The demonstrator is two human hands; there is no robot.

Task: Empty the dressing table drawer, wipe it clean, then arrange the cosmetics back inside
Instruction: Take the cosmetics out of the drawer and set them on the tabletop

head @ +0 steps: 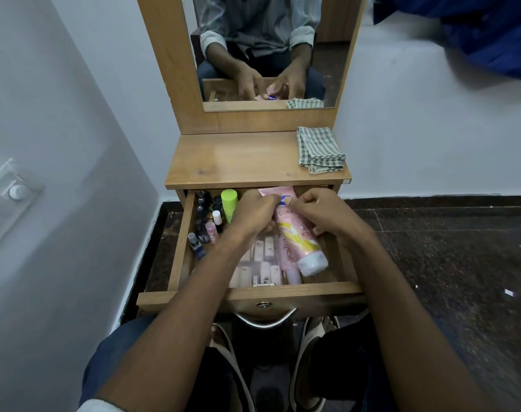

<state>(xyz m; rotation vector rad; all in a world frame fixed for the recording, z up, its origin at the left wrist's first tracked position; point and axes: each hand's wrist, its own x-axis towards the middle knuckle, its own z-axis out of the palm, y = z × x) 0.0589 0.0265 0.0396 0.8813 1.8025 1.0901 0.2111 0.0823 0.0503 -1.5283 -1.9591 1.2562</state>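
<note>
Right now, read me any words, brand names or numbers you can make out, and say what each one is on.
"Gluta", cut off by the right hand: on the pink tube.
"10X": lower on the same tube.
Vertical lettering on the pink bottle beside it: too blurred to read.
Labels on the small dark bottles: too small to read.

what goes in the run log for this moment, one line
drawer open, cosmetics inside | left hand and right hand pinch small blue item over pink tube | cloth on tabletop
</note>
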